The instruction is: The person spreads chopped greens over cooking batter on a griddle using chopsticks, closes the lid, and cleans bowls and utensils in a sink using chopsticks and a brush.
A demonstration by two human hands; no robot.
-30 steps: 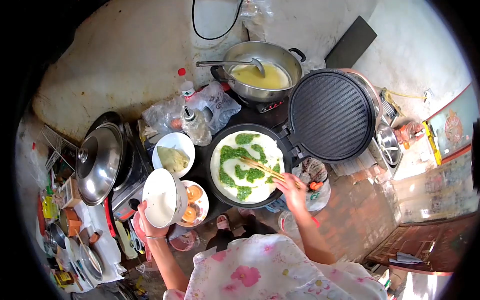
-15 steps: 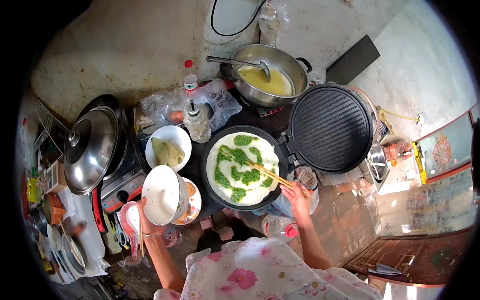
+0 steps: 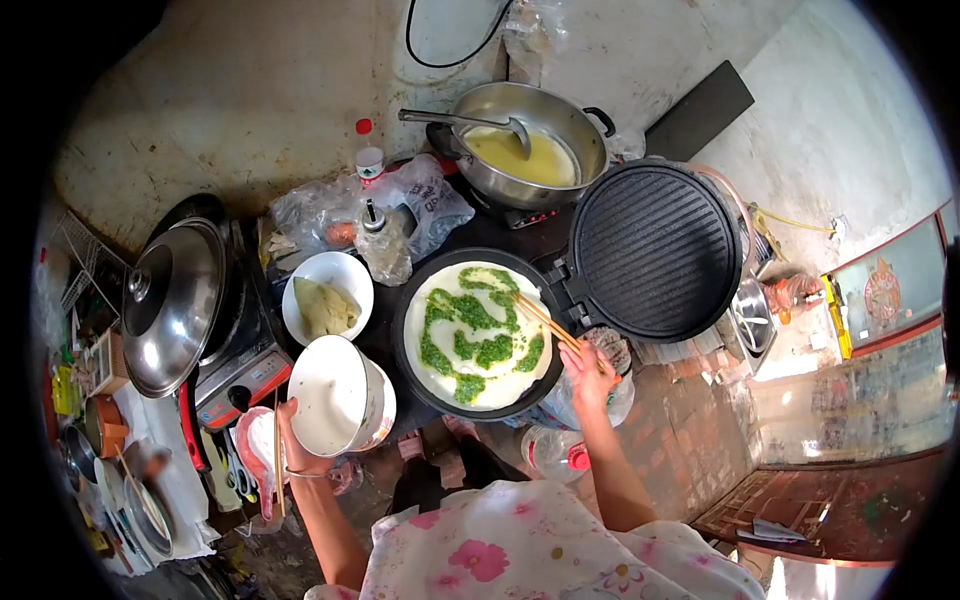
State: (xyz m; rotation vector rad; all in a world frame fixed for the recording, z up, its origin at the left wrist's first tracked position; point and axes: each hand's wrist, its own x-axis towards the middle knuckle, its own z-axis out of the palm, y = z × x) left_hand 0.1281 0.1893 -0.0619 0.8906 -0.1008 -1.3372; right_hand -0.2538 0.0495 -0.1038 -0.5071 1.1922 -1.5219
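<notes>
My left hand (image 3: 303, 437) grips a white bowl (image 3: 328, 394) by its side, tilted so that its nearly bare inside shows. My right hand (image 3: 590, 375) is closed around a pair of wooden chopsticks (image 3: 548, 322). Their tips touch the chopped green paste (image 3: 492, 350) on a pale round flatbread (image 3: 425, 385). The flatbread lies in the round black electric griddle (image 3: 408, 392), whose ridged lid (image 3: 655, 250) stands open to the right. Under the held bowl, a patterned bowl (image 3: 385, 412) is partly hidden.
Behind the griddle stands a steel pot (image 3: 478, 175) with yellow liquid and a ladle (image 3: 515, 135). A white bowl of dough (image 3: 325, 307), an oil bottle (image 3: 380, 245) and plastic bags are close by. A lidded wok (image 3: 175, 310) sits at left, near a pink container (image 3: 250, 440).
The chopstick tips have moved up and to the right across the flatbread, and green paste now spreads further along its upper right. The left hand still holds the bowl.
</notes>
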